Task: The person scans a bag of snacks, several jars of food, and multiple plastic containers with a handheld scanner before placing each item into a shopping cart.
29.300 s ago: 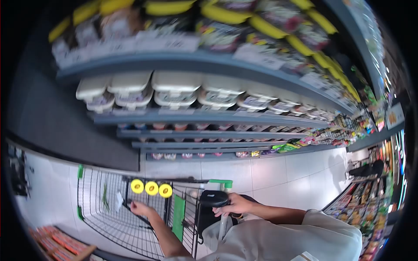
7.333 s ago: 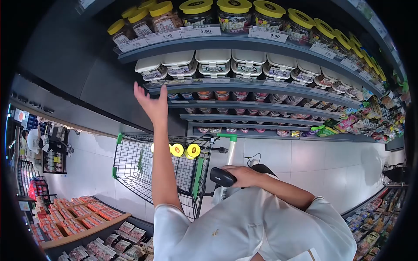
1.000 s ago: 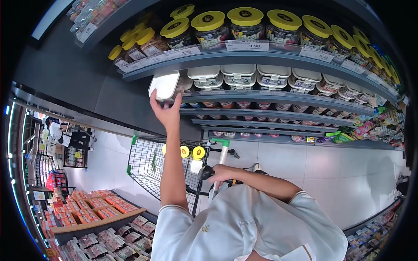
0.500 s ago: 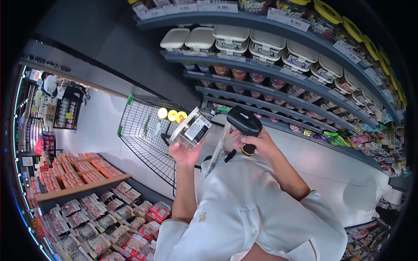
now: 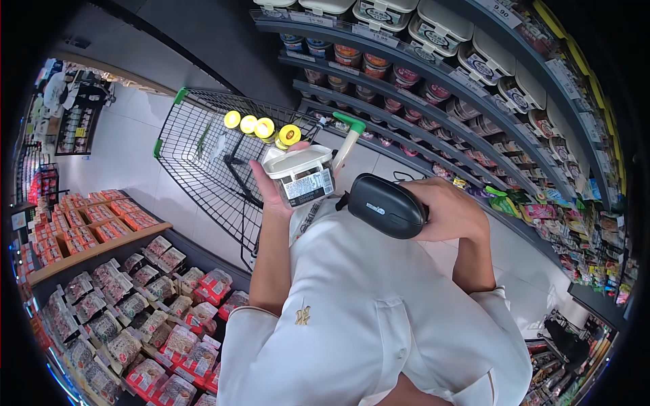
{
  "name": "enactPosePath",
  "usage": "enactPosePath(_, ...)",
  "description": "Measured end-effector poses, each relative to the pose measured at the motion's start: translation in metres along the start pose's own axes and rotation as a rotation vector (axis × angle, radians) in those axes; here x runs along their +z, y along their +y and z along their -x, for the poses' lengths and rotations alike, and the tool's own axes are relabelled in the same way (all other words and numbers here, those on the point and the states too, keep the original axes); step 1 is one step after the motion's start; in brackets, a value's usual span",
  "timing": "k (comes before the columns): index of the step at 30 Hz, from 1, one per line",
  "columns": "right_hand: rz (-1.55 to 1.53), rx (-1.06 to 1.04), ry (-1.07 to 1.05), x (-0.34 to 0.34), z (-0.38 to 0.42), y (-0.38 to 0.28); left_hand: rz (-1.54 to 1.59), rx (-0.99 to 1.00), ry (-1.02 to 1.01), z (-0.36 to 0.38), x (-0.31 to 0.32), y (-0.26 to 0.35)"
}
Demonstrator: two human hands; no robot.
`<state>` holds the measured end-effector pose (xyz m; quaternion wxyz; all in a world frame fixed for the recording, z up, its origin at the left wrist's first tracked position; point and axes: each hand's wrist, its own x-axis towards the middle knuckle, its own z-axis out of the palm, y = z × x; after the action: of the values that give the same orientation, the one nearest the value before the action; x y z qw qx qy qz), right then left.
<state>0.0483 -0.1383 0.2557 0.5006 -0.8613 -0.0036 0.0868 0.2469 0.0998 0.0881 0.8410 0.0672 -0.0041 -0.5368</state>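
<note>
My left hand (image 5: 270,191) is wrapped round a clear plastic tub (image 5: 305,179) with a whitish lid and a printed label, held near the cart's handle end. A black rounded case (image 5: 387,206) with small lettering is gripped by my right hand (image 5: 450,211), in front of my white shirt; its far fingers are hidden. The wire shopping cart (image 5: 203,162) with green corners stands ahead on the left. Several jars with yellow lids (image 5: 265,127) lie in it near the tub.
Shelves (image 5: 433,64) of lidded tubs and cups curve along the upper right. At the lower left, a display holds packaged food (image 5: 122,348) and orange boxes (image 5: 101,230). A grey tiled floor (image 5: 139,135) runs beside the cart. Other people stand at the far upper left.
The tub has turned so its label faces me more directly and sits lower in view. My right hand has brought the case down and closer. The view has shifted, showing the cart higher.
</note>
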Motion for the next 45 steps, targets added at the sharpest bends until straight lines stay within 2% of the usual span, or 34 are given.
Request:
enactPosePath(4, 0.065, 0.025, -0.03, 0.004, -0.006, -0.003, -0.054, -0.014, 0.238, 0.001, 0.002, 0.008)
enactPosePath(5, -0.005, 0.054, 0.025, 0.008, -0.008, -0.002, -0.059, -0.01, 0.162, 0.003, 0.003, 0.007)
enactPosePath(8, -0.241, 0.122, 0.237, 0.032, -0.016, 0.01, -0.227, 0.189, 0.363, 0.003, 0.016, -0.004)
enactPosePath(10, -0.436, 0.139, 0.364, 0.055, -0.027, 0.023, -0.218, 0.244, 0.328, 0.005, 0.027, -0.01)
enactPosePath(12, -0.656, 0.246, 0.385, 0.065, -0.038, 0.028, -0.241, 0.268, 0.237, 0.007, 0.029, -0.017)
enactPosePath(15, -0.899, 0.343, 0.426, 0.077, -0.049, 0.033, -0.239, 0.182, 0.289, 0.017, 0.014, -0.027)
enactPosePath(19, -1.027, 0.347, 0.52, 0.083, -0.055, 0.046, -0.362, 0.186, 0.303, 0.023, 0.025, -0.032)
enactPosePath(22, -0.939, 0.307, 0.513, 0.089, -0.061, 0.06, -0.439, 0.165, 0.365, 0.03, 0.027, -0.031)
enactPosePath(26, -0.982, 0.301, 0.465, 0.087, -0.078, 0.056, -0.502, 0.053, 0.488, 0.044, 0.024, -0.01)
enactPosePath(29, -1.004, 0.304, 0.418, 0.099, -0.1, 0.055, -0.456, 0.112, 0.481, 0.051, 0.015, 0.015)
enactPosePath(32, -0.832, 0.424, 0.322, 0.115, -0.124, 0.065, -0.512, 0.199, 0.56, 0.062, -0.026, 0.055)
enactPosePath(36, -0.879, 0.558, 0.279, 0.159, -0.137, 0.104, -0.657, 0.283, 0.806, 0.073, -0.111, 0.115)
enactPosePath(38, -0.927, 0.635, 0.242, 0.163, -0.14, 0.094, -0.776, 0.266, 1.013, 0.078, -0.18, 0.141)
enactPosePath(40, -0.765, 0.609, 0.217, 0.189, -0.136, 0.122, -0.756, 0.25, 1.137, 0.077, -0.24, 0.155)
enactPosePath(41, -0.729, 0.651, 0.193, 0.176, -0.14, 0.106, -0.745, 0.242, 1.195, 0.074, -0.27, 0.161)
enactPosePath(44, -0.844, 0.802, 0.176, 0.166, -0.145, 0.102, -0.684, 0.128, 1.215, 0.069, -0.359, 0.175)
enactPosePath(45, -0.881, 0.784, 0.189, 0.164, -0.148, 0.098, -0.633, 0.147, 1.269, 0.072, -0.405, 0.176)
